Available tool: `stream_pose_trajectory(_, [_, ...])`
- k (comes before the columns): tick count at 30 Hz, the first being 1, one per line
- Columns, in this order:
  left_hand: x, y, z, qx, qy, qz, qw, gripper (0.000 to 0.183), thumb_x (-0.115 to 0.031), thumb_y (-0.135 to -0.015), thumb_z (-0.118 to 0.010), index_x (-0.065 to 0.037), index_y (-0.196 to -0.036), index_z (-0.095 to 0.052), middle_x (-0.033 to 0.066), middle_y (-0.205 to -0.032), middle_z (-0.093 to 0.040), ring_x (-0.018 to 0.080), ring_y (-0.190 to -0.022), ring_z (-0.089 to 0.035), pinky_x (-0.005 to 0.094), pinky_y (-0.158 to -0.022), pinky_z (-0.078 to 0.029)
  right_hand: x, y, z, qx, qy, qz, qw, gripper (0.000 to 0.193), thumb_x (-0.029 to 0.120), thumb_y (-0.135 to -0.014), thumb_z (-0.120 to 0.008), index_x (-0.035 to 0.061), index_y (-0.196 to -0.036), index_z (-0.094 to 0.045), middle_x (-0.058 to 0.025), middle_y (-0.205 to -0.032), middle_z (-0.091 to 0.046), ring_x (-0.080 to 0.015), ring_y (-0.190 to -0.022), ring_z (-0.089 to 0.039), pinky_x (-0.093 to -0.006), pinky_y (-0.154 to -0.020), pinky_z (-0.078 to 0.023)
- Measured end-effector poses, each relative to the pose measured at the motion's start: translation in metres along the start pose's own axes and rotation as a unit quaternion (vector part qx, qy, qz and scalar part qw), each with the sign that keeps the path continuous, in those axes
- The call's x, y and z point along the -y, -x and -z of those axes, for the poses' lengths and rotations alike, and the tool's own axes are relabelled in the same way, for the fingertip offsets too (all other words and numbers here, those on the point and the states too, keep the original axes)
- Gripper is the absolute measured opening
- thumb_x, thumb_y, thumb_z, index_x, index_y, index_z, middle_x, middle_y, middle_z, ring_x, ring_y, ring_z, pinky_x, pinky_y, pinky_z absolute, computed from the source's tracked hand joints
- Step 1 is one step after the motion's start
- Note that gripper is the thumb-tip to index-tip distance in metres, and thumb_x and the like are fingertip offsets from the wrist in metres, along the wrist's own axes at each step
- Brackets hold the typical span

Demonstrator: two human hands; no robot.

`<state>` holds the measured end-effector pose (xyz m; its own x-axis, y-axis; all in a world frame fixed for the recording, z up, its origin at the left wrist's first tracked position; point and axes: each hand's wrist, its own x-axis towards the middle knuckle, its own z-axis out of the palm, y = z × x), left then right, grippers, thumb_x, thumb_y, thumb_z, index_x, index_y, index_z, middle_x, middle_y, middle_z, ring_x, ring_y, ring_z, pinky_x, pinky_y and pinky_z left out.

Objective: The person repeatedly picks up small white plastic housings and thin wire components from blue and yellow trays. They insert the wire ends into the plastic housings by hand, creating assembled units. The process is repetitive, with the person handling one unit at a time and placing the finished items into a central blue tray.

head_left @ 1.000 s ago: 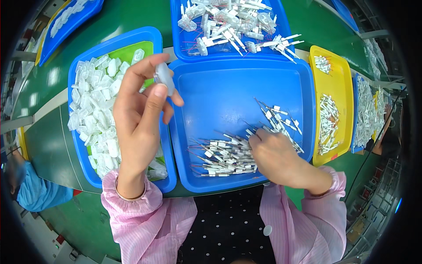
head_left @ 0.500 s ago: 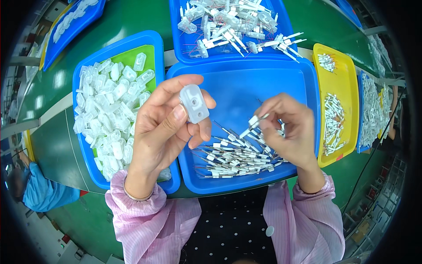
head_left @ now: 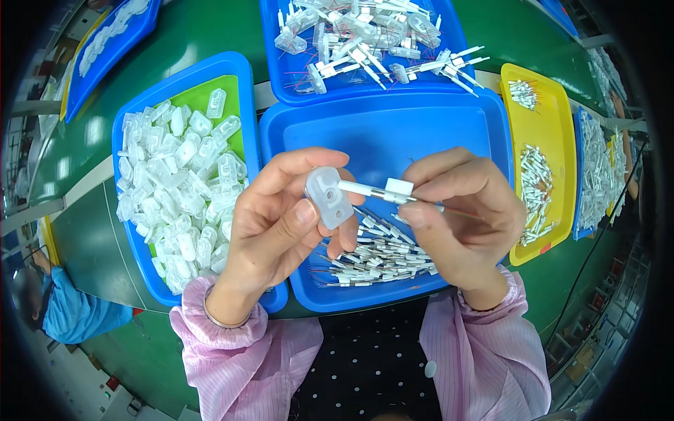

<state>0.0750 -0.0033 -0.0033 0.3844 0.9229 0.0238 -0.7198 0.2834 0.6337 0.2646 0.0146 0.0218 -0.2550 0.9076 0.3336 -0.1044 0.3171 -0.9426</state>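
Note:
My left hand (head_left: pixel 277 224) pinches a translucent plastic housing (head_left: pixel 327 198) with rounded ends and small round holes between thumb and fingers. From the right, my right hand (head_left: pixel 467 214) grips a thin white rod-shaped part with a square white block (head_left: pixel 397 190) and a reddish wire trailing behind. The rod's white tip reaches the housing's upper right edge; whether it sits inside or only in front, I cannot tell. Both hands are above a blue tray (head_left: pixel 386 126), where many similar white rod parts (head_left: pixel 382 263) lie along the near side.
At left, a blue tray (head_left: pixel 246 91) with a green lining holds loose translucent housings (head_left: pixel 168 182). A far blue tray (head_left: pixel 270 42) holds housings joined with rods (head_left: pixel 365 42). On the right stands a yellow tray (head_left: pixel 554 133) of small white parts. Someone in blue (head_left: pixel 81 305) is at far left.
My right hand has raised the rod part from above the pile and turned it toward the housing. My left hand has shifted slightly right and down with the housing.

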Motion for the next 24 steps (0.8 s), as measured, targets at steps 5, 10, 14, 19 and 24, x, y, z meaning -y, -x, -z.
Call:
stream_pose_trajectory(5, [0.012, 0.002, -0.005, -0.022, -0.08, 0.018, 0.996, 0.035, -0.007, -0.089, -0.046, 0.004, -0.121, -0.038, 0.0163, -0.101, -0.055, 0.0196, -0.076, -0.058, 0.0269, -0.061, -0.046, -0.004, 0.001, -0.007, -0.036, -0.058, -0.02, 0.997, 0.017, -0.01, -0.074, -0.06, -0.0057, -0.089, -0.054, -0.0143, -0.085, -0.057, -0.0094, -0.067, -0.055, -0.0192, -0.056, -0.043])
stream_pose_trajectory(10, [0.017, 0.003, -0.007, -0.003, -0.115, 0.016, 0.993, 0.034, -0.007, -0.089, -0.046, 0.004, -0.121, -0.04, 0.0165, -0.103, -0.054, 0.0193, -0.077, -0.058, 0.0278, -0.062, -0.047, -0.018, 0.0, -0.006, -0.057, -0.043, 0.019, 0.997, 0.011, -0.007, -0.079, -0.057, -0.0049, -0.089, -0.056, -0.0137, -0.088, -0.059, -0.0122, -0.065, -0.057, -0.0229, -0.055, -0.045])
stream_pose_trajectory(14, [0.008, 0.0, 0.003, -0.023, -0.051, -0.008, 0.998, 0.038, -0.009, -0.09, -0.045, 0.002, -0.125, -0.037, 0.019, -0.105, -0.053, 0.0209, -0.074, -0.057, 0.0267, -0.057, -0.047, -0.004, -0.003, 0.005, -0.064, 0.044, 0.017, 0.997, 0.009, -0.004, -0.08, -0.057, -0.0046, -0.089, -0.058, -0.0115, -0.084, -0.062, -0.0126, -0.061, -0.055, -0.0244, -0.054, -0.044])
stream_pose_trajectory(19, [-0.004, -0.002, 0.006, -0.008, -0.041, -0.035, 0.998, 0.04, -0.009, -0.089, -0.045, 0.003, -0.126, -0.036, 0.0203, -0.103, -0.052, 0.0213, -0.072, -0.057, 0.026, -0.053, -0.047, 0.002, -0.007, 0.012, 0.036, 0.178, 0.082, 0.98, 0.015, -0.003, -0.068, -0.065, -0.0044, -0.083, -0.061, -0.0115, -0.073, -0.061, -0.0174, -0.058, -0.053, -0.0261, -0.053, -0.039])
stream_pose_trajectory(24, [-0.007, -0.002, 0.007, 0.017, -0.077, -0.047, 0.996, 0.04, -0.009, -0.088, -0.048, 0.006, -0.124, -0.038, 0.0197, -0.1, -0.054, 0.0205, -0.073, -0.057, 0.0273, -0.055, -0.047, 0.008, -0.008, 0.011, 0.052, 0.208, 0.095, 0.972, 0.015, -0.002, -0.064, -0.067, -0.0045, -0.078, -0.062, -0.0109, -0.069, -0.055, -0.0174, -0.06, -0.048, -0.0268, -0.054, -0.035])
